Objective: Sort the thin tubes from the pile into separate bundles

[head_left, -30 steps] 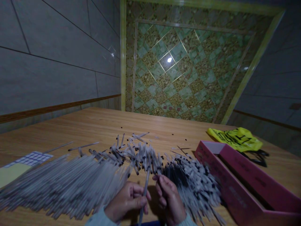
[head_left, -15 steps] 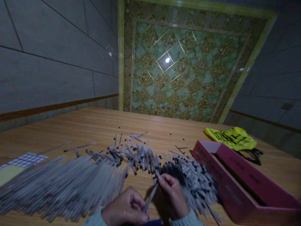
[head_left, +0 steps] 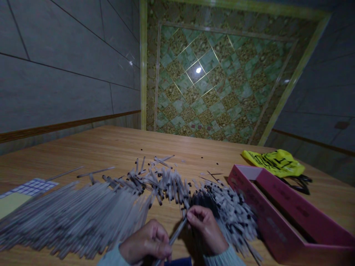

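Note:
A large heap of thin grey sticks with dark tips lies fanned over the wooden table. My left hand is closed round the lower part of one thin grey stick at the bottom centre. My right hand pinches that same stick's upper end with thumb and fingers. Just right of my right hand lies another spread of sticks with black tips.
A long pink box, open at the top, sits at the right. Behind it lie a yellow printed bag and a dark scissors-like object. A yellow and gridded sheet lies at the left edge. Small black bits dot the table.
The stick was upright between both hands a second ago. It now leans right, its top end in my right hand's pinch, and my left hand has slid lower.

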Demonstrator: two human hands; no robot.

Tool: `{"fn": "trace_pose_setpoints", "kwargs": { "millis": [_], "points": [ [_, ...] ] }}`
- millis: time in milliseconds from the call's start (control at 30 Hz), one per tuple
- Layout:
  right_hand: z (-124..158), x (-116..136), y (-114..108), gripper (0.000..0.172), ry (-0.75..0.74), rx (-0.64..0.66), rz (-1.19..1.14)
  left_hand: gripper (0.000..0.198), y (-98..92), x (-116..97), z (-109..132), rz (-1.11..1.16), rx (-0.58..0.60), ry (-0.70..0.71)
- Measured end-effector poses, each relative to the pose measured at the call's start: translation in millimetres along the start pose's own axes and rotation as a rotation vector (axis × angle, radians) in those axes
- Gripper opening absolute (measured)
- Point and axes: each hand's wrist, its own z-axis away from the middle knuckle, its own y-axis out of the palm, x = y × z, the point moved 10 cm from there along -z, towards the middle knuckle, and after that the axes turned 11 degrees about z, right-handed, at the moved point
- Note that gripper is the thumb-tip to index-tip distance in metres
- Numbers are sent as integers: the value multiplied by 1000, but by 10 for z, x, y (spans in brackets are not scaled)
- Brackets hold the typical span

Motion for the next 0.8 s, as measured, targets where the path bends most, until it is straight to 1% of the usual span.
{"fn": "trace_pose_setpoints", "kwargs": {
  "millis": [133, 200, 300, 367, 400, 467, 500, 567, 633, 700, 800],
  "points": [
    [-2, 9, -6, 29, -8, -4, -79, 29, 40, 1, 18, 122, 19, -7],
    [-4, -46, 6, 30, 24, -14, -155, 32, 46, -20, 25, 191, 19, 4],
    [6, -177, 63, 32, 125, -39, -297, 40, -29, -113, 26, 339, -51, 98],
    [21, -245, 138, 30, 181, -43, -397, 33, -103, -217, 42, 423, -122, 207],
    [30, -271, 193, 30, 202, -30, -449, 27, -122, -274, 53, 424, -147, 258],
    [51, -320, 322, 32, 238, 18, -552, 19, -123, -404, 79, 346, -177, 356],
    [62, -349, 380, 33, 256, 40, -590, 21, -106, -463, 88, 282, -182, 394],
    [82, -407, 459, 33, 285, 59, -631, 33, -88, -547, 97, 180, -206, 448],
    [95, -447, 491, 35, 304, 52, -618, 41, -141, -577, 107, 155, -278, 480],
    [103, -445, 488, 38, 306, 33, -543, 38, -237, -566, 128, 168, -373, 496],
    [99, -312, 359, 39, 212, -77, -329, 35, -373, -538, 177, 184, -489, 510]
  ]
}}
